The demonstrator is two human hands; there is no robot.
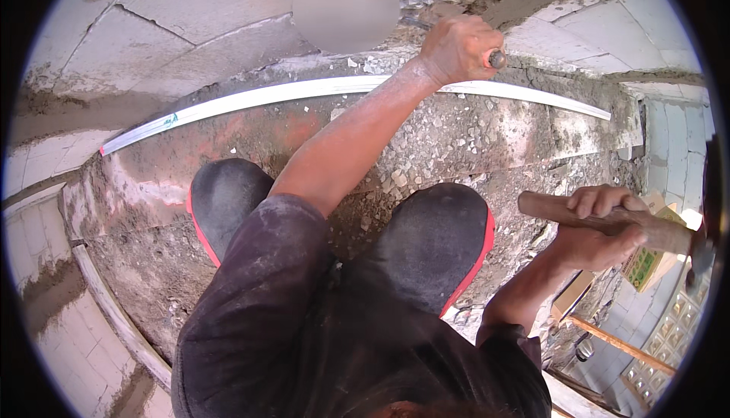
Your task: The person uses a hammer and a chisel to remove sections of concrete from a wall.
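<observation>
The left hand (462,47) clenches a rod (496,58) by the white strip (281,93) — fist wrapped close, seemingly for steadiness. Out to the side, the right hand (597,228) grips a wooden-handled hammer (663,234) mid-handle — probably for balance.

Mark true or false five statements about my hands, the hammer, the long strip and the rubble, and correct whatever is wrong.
1. The right hand grips the hammer. True.
2. The left hand is empty. False: it is closed around a rod, whose end pokes out.
3. In this view, the left forearm crosses the strip. True.
4. The strip is black all over. False: it is mostly white.
5. Loose rubble lies on the near side of the strip. True.
</observation>
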